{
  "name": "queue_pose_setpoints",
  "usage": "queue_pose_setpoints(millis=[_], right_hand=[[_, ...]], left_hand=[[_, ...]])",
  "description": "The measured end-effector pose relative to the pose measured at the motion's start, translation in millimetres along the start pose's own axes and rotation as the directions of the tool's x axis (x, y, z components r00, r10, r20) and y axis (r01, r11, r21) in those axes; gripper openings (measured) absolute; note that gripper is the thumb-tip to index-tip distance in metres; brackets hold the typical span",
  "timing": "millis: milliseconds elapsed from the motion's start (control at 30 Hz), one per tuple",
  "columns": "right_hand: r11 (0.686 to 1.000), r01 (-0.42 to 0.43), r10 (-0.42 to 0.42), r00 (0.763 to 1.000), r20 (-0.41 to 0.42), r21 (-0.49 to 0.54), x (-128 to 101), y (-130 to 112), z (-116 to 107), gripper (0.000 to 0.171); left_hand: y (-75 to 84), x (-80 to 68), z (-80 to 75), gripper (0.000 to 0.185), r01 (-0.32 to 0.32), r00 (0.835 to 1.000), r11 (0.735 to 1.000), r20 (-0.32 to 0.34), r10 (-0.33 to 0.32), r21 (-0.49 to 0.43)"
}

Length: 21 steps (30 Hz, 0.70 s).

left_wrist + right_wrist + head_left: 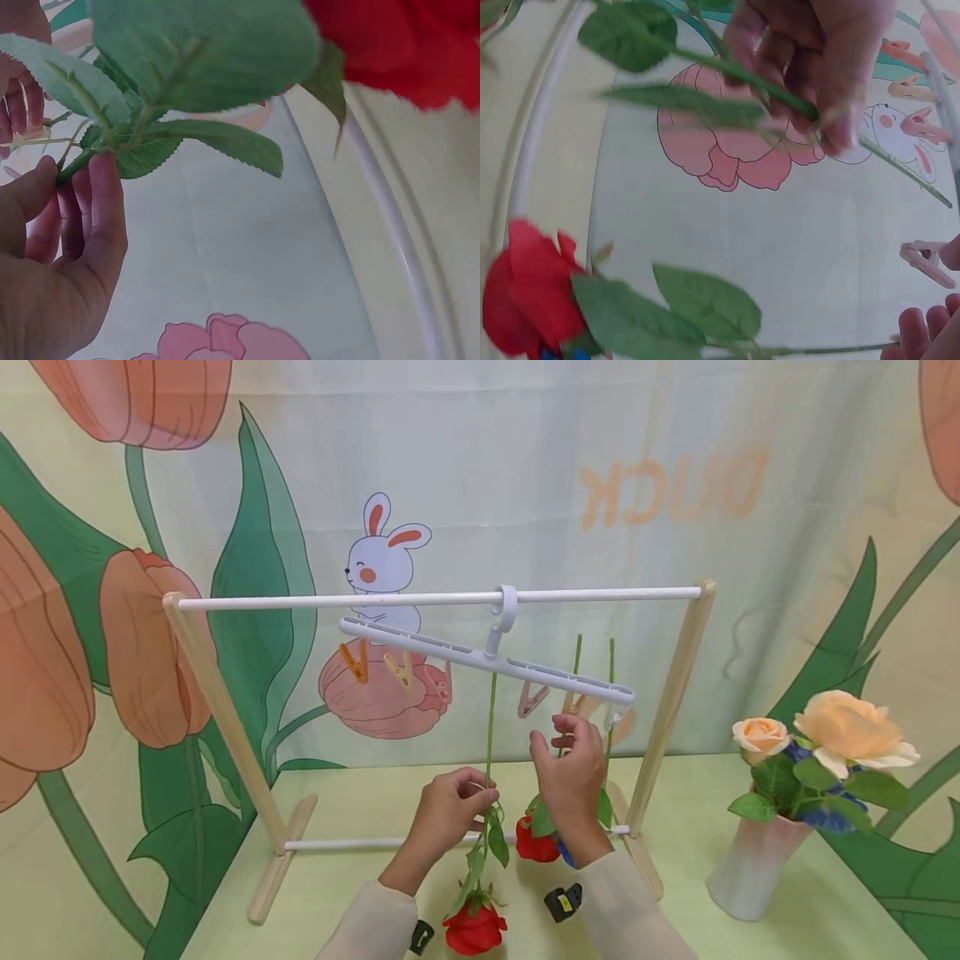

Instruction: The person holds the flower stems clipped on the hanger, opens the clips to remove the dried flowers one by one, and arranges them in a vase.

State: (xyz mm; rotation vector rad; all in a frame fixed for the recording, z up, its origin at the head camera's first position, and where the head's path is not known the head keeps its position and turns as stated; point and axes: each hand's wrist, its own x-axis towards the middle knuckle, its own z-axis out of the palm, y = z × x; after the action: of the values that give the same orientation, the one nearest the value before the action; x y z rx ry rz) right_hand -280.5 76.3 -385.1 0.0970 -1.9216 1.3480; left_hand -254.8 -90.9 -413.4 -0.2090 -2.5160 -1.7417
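My left hand (450,810) pinches the green stem (491,727) of a red rose (476,928), which hangs bloom down. In the left wrist view, thumb and fingers meet on the stem just past its leaves (202,67). The stem's cut end rises to the middle of a white hanger (450,652). My right hand (573,768) is raised under the hanger's right arm, fingers bent and apart, nothing between them. Its thumb is close to a pink clip (926,261). Behind it, a second red rose (534,842) hangs head down, partly covered, beside a mostly hidden blue bloom.
The hanger tilts down rightward on a white rail (337,602) with wooden posts (671,710). Orange (356,662), yellow (401,672) and pink clips (437,683) hang on its left arm. A vase (753,868) of flowers stands at right. Black wrist straps (562,902) show below.
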Motion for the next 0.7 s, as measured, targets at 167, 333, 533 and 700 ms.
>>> queue_pose_setpoints(millis=[167, 333, 533, 700], right_hand=[[0.997, 0.060, -0.056, 0.996, 0.075, -0.046, -3, 1, -13, 0.031], [0.993, 0.095, -0.086, 0.987, 0.135, -0.068, -5, -1, -23, 0.031], [0.986, 0.147, -0.133, 0.980, 0.149, -0.085, -9, -1, -29, 0.029], [0.975, 0.198, -0.180, 0.971, 0.160, -0.099, -15, -1, -34, 0.028]], left_hand=[[-2.6, -14.4, -7.9, 0.006, -0.041, 0.999, 0.993, 0.000, 0.042, 0.113], [-5.4, -27.1, -16.0, 0.004, -0.057, 0.998, 0.983, -0.011, 0.060, 0.177], [-5.0, -36.6, -18.5, 0.003, -0.122, 0.991, 0.942, -0.008, 0.131, 0.312], [0.9, -38.4, -18.9, 0.006, -0.205, 0.971, 0.859, -0.016, 0.241, 0.470]])
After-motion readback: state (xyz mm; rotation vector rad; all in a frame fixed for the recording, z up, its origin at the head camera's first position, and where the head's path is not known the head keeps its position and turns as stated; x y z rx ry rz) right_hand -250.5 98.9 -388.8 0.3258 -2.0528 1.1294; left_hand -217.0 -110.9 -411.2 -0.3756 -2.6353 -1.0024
